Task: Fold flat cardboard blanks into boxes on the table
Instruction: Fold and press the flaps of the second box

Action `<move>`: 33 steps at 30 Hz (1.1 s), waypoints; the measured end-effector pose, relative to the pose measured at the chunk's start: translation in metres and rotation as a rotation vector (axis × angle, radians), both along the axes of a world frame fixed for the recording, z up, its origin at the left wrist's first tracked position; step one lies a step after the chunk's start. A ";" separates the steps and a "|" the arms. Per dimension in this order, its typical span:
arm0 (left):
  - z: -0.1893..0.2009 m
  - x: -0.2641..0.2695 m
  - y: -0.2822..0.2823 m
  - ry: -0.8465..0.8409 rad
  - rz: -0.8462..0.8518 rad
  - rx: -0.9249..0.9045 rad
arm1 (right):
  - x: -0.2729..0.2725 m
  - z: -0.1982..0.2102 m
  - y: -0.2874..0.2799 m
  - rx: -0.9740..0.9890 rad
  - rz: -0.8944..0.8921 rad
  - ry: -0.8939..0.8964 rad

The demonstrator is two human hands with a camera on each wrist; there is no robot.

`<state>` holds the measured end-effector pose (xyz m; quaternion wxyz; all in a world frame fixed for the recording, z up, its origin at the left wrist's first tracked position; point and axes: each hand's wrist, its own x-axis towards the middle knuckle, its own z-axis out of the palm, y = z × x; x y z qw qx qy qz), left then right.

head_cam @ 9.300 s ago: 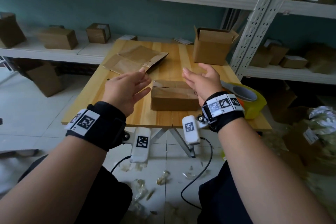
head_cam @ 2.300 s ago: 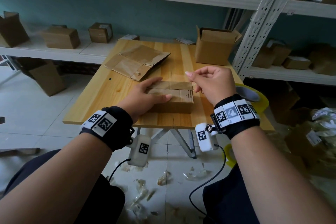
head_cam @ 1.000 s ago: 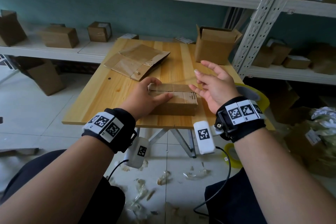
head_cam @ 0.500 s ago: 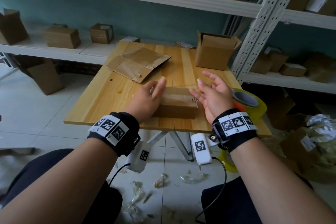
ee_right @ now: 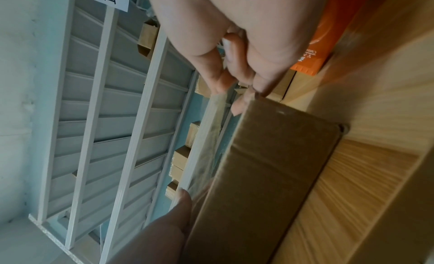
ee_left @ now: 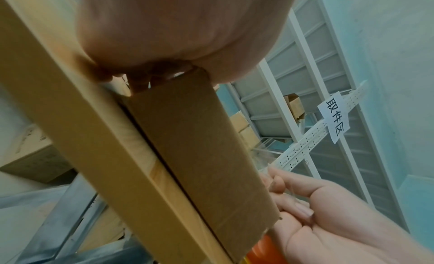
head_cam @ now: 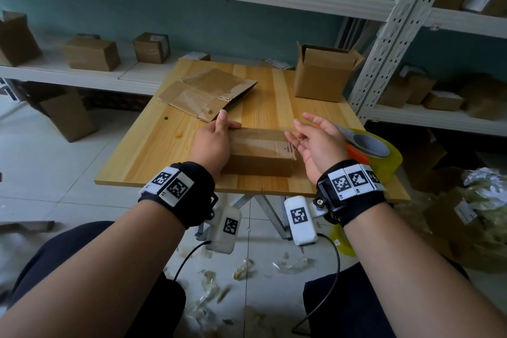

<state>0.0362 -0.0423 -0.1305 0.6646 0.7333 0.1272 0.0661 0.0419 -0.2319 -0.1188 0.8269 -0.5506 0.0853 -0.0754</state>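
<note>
A closed brown cardboard box (head_cam: pixel 260 151) lies near the front edge of the wooden table (head_cam: pixel 153 151). My left hand (head_cam: pixel 216 137) grips its left end, thumb raised and fingers curled over the far top edge. My right hand (head_cam: pixel 315 140) hovers at the box's right end with fingers spread. In the right wrist view its fingertips (ee_right: pixel 218 86) pinch a strip of clear tape (ee_right: pixel 207 138). The strip stretches above the box (ee_right: pixel 270 166) to my left thumb (ee_right: pixel 184 199). The left wrist view shows the box (ee_left: pixel 187 147) running from my left palm to my right hand (ee_left: pixel 317 212).
A yellow tape roll (head_cam: pixel 378 151) on an orange dispenser sits at the table's right edge behind my right hand. Flat cardboard blanks (head_cam: pixel 208 92) lie at the back left, an open box (head_cam: pixel 323 74) at the back right. Shelves with boxes surround the table.
My left hand slid from the top of the box to its left end, thumb now raised at the tape. My right hand stays at the right end with the tape.
</note>
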 end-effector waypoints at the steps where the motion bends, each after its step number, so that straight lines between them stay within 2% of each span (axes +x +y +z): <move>1: -0.001 0.001 0.000 0.004 0.010 -0.014 | 0.000 0.000 0.000 0.008 0.000 0.002; 11: -0.006 0.004 0.000 0.024 0.075 -0.042 | -0.002 0.001 0.001 0.038 0.000 0.007; 19: -0.002 0.002 -0.001 0.025 0.076 0.078 | -0.003 0.001 0.002 0.018 0.003 -0.004; 28: -0.004 0.007 0.001 -0.047 0.062 0.203 | -0.004 0.001 0.003 -0.121 -0.008 -0.033; 33: -0.002 0.008 0.003 -0.037 0.046 0.274 | -0.004 0.005 -0.002 -0.322 -0.033 -0.060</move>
